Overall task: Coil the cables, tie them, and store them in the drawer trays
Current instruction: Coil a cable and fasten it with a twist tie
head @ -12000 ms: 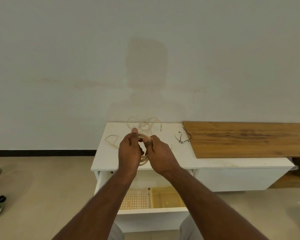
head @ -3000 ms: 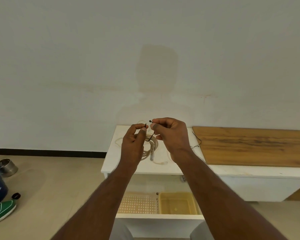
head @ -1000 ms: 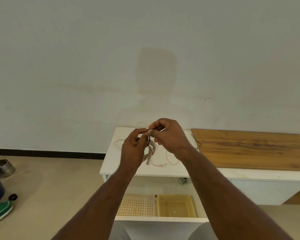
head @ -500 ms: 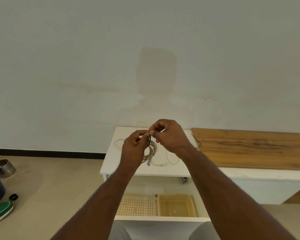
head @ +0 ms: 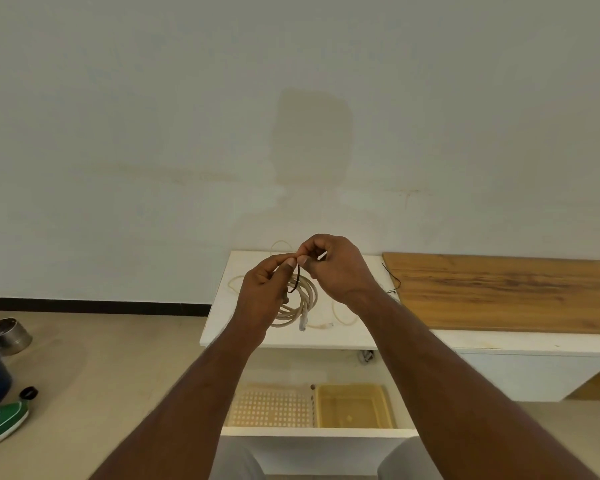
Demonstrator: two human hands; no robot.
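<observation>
**K:** Head view: both hands are up over the white cabinet top [head: 222, 327], near its front edge. Left hand [head: 262, 294] grips the coiled beige cable [head: 300, 299] with its fingers curled through the loops. That keeps the turns stacked so they don't spring apart.

**M:** And the right?

**K:** Right hand [head: 336, 268] pinches one end of a thin black tie [head: 296, 282], thumb against forefinger. The left thumb and forefinger pinch close beside it. The tie loops around the top of the bundle, so I'd judge this is the twist-shut step.

**M:** Why hold it in the air?

**K:** Probably to get the tie around the whole bundle; flat on the top there's no room underneath. The coil's free connector [head: 302, 322] hangs down at the bottom.

**M:** Storage ready?

**K:** Drawer is open below the front edge, with a perforated tray [head: 271, 408] on the left and a yellow tray [head: 355, 407] on the right (nothing obvious in either).

**M:** What can't you see?

**K:** Whether the tie is twisted yet; the fingertips cover the crossing. Loose beige cable [head: 340, 311] lies partly behind the hands, so I can't tell how many cables there are. More thin black wire [head: 394, 278] sits at the wooden board [head: 499, 289] edge, too thin to make out.
</observation>
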